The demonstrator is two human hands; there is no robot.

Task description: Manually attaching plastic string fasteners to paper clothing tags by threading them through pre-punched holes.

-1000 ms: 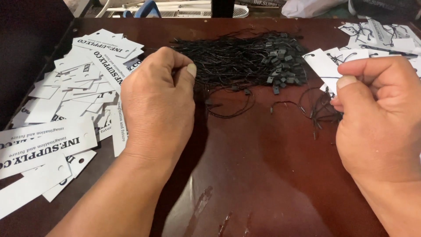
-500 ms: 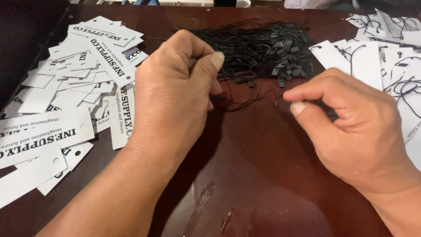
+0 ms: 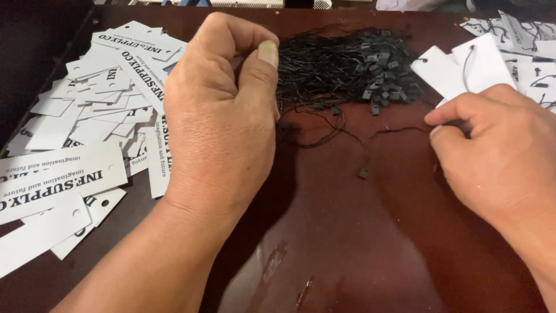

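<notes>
My left hand (image 3: 220, 122) is curled shut at the near left edge of a pile of black looped strings with small black fasteners (image 3: 341, 64). Its thumb presses on its fingers, and a loose black string (image 3: 315, 139) runs out from under it. My right hand (image 3: 498, 156) is at the right, its thumb and forefinger pinched on the end of a thin black string (image 3: 399, 130). That string trails left toward the pile. One small black fastener (image 3: 364, 172) lies on the dark red table (image 3: 359, 243) between my hands.
Several white card tags with black print and punched holes (image 3: 87, 145) are heaped at the left. More white tags with strings threaded through them (image 3: 492, 58) lie at the far right. The table surface near me is glossy and reflective.
My right hand has moved from the table's middle back to the right, drawing a string out with it. My left hand has stayed by the pile, its thumb raised a little.
</notes>
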